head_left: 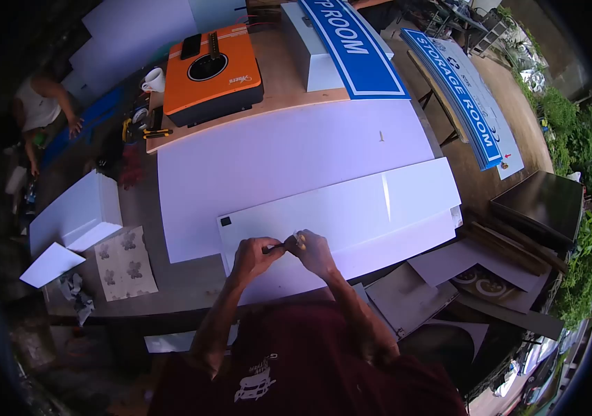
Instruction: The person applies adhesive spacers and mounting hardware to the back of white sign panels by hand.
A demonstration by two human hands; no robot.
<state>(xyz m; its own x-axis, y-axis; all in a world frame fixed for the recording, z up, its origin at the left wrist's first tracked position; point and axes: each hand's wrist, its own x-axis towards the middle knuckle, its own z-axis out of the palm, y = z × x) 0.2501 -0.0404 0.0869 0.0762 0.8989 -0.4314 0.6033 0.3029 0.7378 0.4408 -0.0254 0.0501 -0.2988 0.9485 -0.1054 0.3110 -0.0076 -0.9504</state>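
Note:
My left hand [257,256] and my right hand [312,252] are close together over the near edge of a long glossy white panel [337,197]. Between their fingertips they pinch a small dark piece [278,248], whose kind I cannot tell. A bit of yellow and white [301,240] shows at the fingers of my right hand. On the panel's left corner sits a small black square [225,222]. Beneath the panel lies a larger white sheet [289,149].
An orange machine [244,90] with a phone [190,46] on it stands at the back, beside a white mug [153,80]. Blue signs [372,76] lie at the back right. Patterned paper [127,267] is at left. Another person [43,104] works at far left.

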